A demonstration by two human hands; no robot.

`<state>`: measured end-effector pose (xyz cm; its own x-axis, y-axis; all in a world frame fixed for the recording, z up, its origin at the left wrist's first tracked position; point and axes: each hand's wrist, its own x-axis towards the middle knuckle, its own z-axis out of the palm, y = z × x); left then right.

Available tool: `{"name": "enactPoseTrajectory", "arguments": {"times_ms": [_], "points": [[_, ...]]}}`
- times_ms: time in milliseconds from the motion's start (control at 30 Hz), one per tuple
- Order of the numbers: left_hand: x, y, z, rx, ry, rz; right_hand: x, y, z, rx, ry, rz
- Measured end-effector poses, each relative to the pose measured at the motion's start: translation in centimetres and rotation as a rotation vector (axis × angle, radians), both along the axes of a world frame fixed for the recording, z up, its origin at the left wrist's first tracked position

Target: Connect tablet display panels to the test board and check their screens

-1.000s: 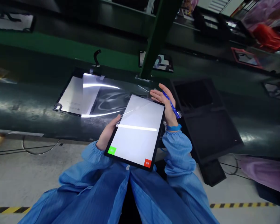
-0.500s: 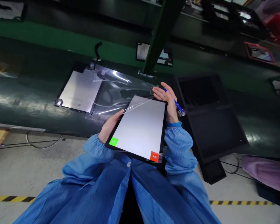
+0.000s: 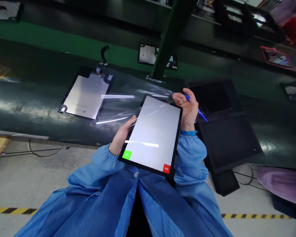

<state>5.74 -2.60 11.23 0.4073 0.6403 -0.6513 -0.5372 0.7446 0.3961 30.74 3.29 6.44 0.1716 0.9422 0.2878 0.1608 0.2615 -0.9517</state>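
A tablet (image 3: 151,131) with a lit white screen, a green square at lower left and a red one at lower right, tilts in front of my body. My left hand (image 3: 123,135) grips its left edge, the thumb showing and the other fingers hidden beneath. Beside the upper right edge, my right hand (image 3: 188,108) is curled round a blue pen (image 3: 202,115), fingertips at the corner of a clear film (image 3: 128,90). That film stretches left from there, across the tablet's top left part, towards a display panel (image 3: 85,95) lying on the bench.
The dark green bench (image 3: 22,98) runs across the view. A black tray (image 3: 234,138) stands at the right, and a green post (image 3: 171,36) rises behind the tablet. Another panel (image 3: 148,54) lies behind the post. A pink-framed item (image 3: 277,57) is at the far right.
The tablet and both hands have moved a little to the right. My right hand's fingers have curled in more, and the film has shifted right with them, its glare changed.
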Motion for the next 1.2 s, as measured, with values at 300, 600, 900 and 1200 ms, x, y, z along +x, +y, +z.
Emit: {"name": "enactPoseTrajectory", "arguments": {"times_ms": [300,600,900,1200], "points": [[-2.1,-0.6,-1.5,-0.013,0.045,-0.004,0.0,-3.6,5.1,0.309,-0.341,-0.330],[-1.8,-1.0,-1.1,0.129,0.106,0.064,-6.9,-8.0,6.7,0.135,-1.046,0.417],[-2.5,-0.8,-1.7,0.099,0.121,0.112,-6.4,-10.9,3.7,0.444,-0.879,0.047],[-5.7,0.5,-4.1,0.040,0.152,0.300,-0.9,-12.2,-0.8,0.159,-0.721,-0.081]]}}
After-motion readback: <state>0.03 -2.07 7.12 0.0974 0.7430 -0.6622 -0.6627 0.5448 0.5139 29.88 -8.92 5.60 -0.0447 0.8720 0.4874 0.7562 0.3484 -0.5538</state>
